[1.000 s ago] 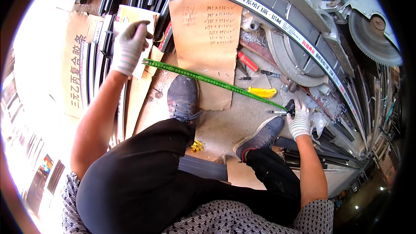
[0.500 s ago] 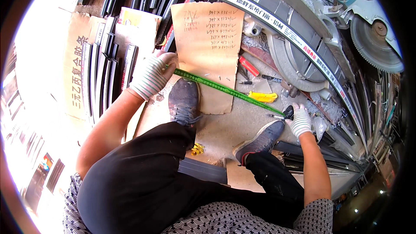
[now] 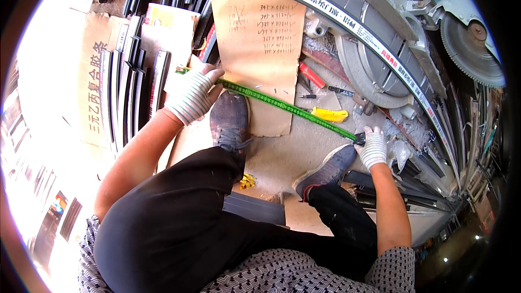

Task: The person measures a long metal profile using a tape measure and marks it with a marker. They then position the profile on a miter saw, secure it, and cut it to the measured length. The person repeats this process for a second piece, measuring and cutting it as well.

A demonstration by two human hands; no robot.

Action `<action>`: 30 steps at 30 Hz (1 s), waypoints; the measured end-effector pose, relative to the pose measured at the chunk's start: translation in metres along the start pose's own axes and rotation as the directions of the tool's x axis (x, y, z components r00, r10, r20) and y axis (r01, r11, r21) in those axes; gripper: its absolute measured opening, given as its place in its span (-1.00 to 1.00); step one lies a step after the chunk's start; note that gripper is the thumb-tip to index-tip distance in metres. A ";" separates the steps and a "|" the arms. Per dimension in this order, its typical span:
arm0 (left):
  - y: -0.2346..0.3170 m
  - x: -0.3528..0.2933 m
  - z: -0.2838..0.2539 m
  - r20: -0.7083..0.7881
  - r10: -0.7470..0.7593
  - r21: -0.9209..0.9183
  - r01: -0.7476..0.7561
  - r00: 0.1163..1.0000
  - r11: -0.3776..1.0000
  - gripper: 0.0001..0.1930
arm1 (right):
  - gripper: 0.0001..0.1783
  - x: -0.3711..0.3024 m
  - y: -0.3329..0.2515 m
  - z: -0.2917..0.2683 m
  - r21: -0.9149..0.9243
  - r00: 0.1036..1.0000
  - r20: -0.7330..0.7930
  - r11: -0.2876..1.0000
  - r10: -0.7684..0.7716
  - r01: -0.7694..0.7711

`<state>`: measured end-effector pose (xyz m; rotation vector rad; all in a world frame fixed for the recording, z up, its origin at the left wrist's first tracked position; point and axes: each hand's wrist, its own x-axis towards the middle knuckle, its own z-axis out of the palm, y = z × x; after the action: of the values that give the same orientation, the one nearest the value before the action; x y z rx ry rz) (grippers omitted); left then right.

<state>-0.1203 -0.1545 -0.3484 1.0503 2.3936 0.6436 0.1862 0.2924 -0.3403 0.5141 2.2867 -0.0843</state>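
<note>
A green tape measure [image 3: 287, 107] is drawn out in a slant across the space in front of me. My left hand [image 3: 191, 96], in a striped white glove, pinches its blade, and the tip pokes out beyond the fingers on the far left side. At the other end, my gloved right hand [image 3: 373, 149] is closed around the dark case [image 3: 360, 138], mostly hidden by the fingers. Beneath the blade lies a brown cardboard sheet [image 3: 258, 32] with handwriting. A yellow-handled tool [image 3: 329, 115] rests just past the blade, closer to my right hand.
A miter saw [image 3: 472, 43] with a bare round blade stands far right, behind a long curved-looking printed profile strip [image 3: 347, 21]. A red tool [image 3: 312, 75] and a dark marker [image 3: 341, 91] lie nearby. Dark profiles [image 3: 130, 84] and a cardboard box [image 3: 95, 81] fill the left. My shoes [image 3: 230, 116] flank the blade's near side.
The tape's tip now shows past my left hand, where it was not visible before. The right hand has shifted slightly around the case. The whole view has moved a little.
</note>
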 end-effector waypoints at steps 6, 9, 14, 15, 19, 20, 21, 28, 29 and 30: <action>0.001 0.000 0.003 0.026 -0.009 0.014 0.009 1.000 1.000 -0.67 | -0.50 -0.005 -0.002 0.001 -0.013 0.998 -0.062 1.000 0.025 -0.026; 0.001 0.000 0.003 0.037 -0.017 0.034 0.015 0.999 0.999 -0.68 | -0.51 -0.009 -0.007 0.002 -0.015 0.995 -0.088 0.999 0.036 -0.038; 0.000 -0.001 0.004 0.053 -0.003 0.045 0.001 0.999 0.999 -0.68 | -0.50 -0.018 -0.020 0.007 -0.006 0.983 -0.110 0.989 0.146 -0.147; 0.002 -0.001 0.004 0.055 0.001 0.050 -0.004 0.998 0.999 -0.68 | -0.49 -0.020 -0.023 0.007 -0.011 0.979 -0.120 0.986 0.162 -0.165; 0.009 -0.002 0.002 0.085 0.018 0.058 -0.023 0.996 0.998 -0.67 | -0.44 -0.028 -0.032 0.007 0.022 0.965 -0.150 0.977 0.215 -0.214; 0.009 -0.002 0.003 0.083 0.022 0.056 -0.027 0.996 0.998 -0.68 | -0.43 -0.029 -0.036 0.007 0.040 0.961 -0.159 0.974 0.228 -0.225; 0.010 -0.003 0.004 0.080 0.027 0.055 -0.031 0.996 0.998 -0.68 | -0.45 -0.030 -0.040 0.005 0.068 0.957 -0.094 0.961 0.274 -0.268; 0.017 -0.006 0.008 0.126 0.038 -0.002 -0.038 0.991 0.999 -0.68 | -0.40 -0.052 -0.045 0.040 0.246 0.957 -0.130 0.943 0.260 -0.223; 0.018 -0.008 0.009 0.133 0.038 0.001 -0.038 0.990 0.999 -0.68 | -0.40 -0.053 -0.046 0.042 0.251 0.958 -0.136 0.944 0.252 -0.213; 0.018 -0.009 0.009 0.139 0.037 0.004 -0.038 0.990 0.999 -0.67 | -0.39 -0.053 -0.047 0.045 0.252 0.958 -0.147 0.946 0.246 -0.204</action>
<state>-0.0994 -0.1481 -0.3434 1.1084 2.2622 0.5563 0.2311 0.2218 -0.3388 0.9377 2.3860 -0.2040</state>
